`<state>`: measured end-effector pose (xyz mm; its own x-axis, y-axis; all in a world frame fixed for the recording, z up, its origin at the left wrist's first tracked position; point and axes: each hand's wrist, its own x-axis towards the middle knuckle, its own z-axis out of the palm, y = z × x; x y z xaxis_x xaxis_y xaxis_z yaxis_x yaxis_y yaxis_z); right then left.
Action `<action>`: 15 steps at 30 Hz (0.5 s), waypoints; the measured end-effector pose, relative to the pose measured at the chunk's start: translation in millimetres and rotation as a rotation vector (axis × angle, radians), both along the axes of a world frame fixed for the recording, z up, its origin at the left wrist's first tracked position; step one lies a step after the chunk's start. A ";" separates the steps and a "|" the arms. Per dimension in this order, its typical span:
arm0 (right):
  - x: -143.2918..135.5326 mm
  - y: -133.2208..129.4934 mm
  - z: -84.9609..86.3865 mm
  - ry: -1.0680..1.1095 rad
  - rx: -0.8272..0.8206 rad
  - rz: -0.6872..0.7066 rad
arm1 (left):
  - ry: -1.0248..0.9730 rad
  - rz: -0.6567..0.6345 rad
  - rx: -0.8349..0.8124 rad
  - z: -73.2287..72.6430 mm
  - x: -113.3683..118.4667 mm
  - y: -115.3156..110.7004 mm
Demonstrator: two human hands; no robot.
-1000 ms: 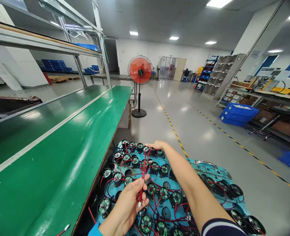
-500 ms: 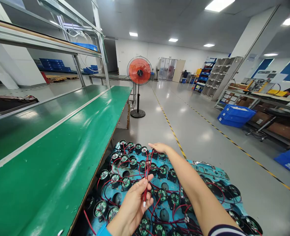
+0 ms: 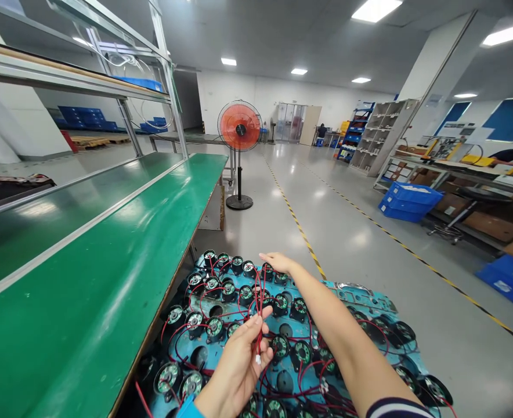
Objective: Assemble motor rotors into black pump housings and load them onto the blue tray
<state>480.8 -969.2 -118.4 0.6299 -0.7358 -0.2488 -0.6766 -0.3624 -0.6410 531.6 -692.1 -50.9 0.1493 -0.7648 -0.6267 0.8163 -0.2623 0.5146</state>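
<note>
My left hand [image 3: 245, 354] is closed on a bundle of red wires [image 3: 259, 296], with a small white connector [image 3: 258, 359] hanging below the fingers. My right hand [image 3: 277, 262] reaches over the far edge of a blue tray [image 3: 234, 309], its fingers stretched out above the black round parts in the back row. Several black round parts [image 3: 214, 327] with green boards and red wires stand in rows on the tray. The right forearm hides part of the tray's right half.
A green-topped workbench [image 3: 108, 261] runs along the left, with a metal shelf frame above. Beyond it stands a red fan [image 3: 239, 129]. Blue crates [image 3: 408, 200] and a stool [image 3: 465, 203] are at the right.
The view has turned slightly right, so bench, fan and tray appear further left. My left hand still holds the wires, and my right hand remains at the tray's far edge.
</note>
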 end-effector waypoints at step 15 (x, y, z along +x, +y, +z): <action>20.7 18.2 32.7 0.081 -0.206 0.040 | 0.061 0.017 -0.030 -4.6 -4.2 -5.4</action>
